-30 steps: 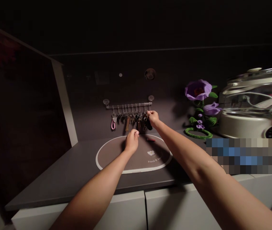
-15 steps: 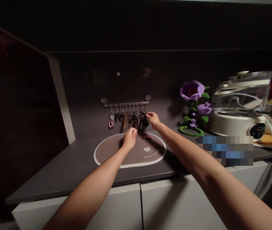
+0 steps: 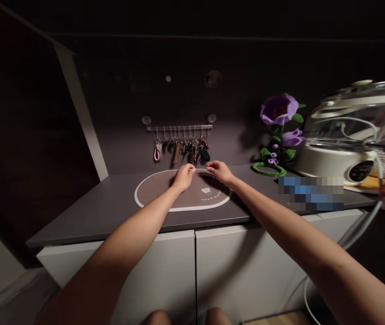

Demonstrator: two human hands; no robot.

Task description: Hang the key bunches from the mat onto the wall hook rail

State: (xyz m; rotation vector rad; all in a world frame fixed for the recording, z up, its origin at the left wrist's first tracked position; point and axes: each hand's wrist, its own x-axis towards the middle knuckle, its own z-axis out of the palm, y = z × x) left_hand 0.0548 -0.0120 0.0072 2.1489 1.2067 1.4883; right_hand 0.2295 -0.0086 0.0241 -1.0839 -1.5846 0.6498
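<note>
Over a brown oval mat with a white border [image 3: 165, 194], the left hand [image 3: 184, 177] is curled with fingertips close together, and the right hand [image 3: 220, 171], its fingers narrowly bent, is near a rounded black key fob [image 3: 205, 155] (whether either holds anything, I cannot tell). Silvery metal keys [image 3: 191, 146] hang from a clear plastic hook rail [image 3: 178, 128] on the dark wall beyond.

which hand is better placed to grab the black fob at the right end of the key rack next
Probably the right hand: its fingers look nearer the black fob. The left hand is farther left.
</note>
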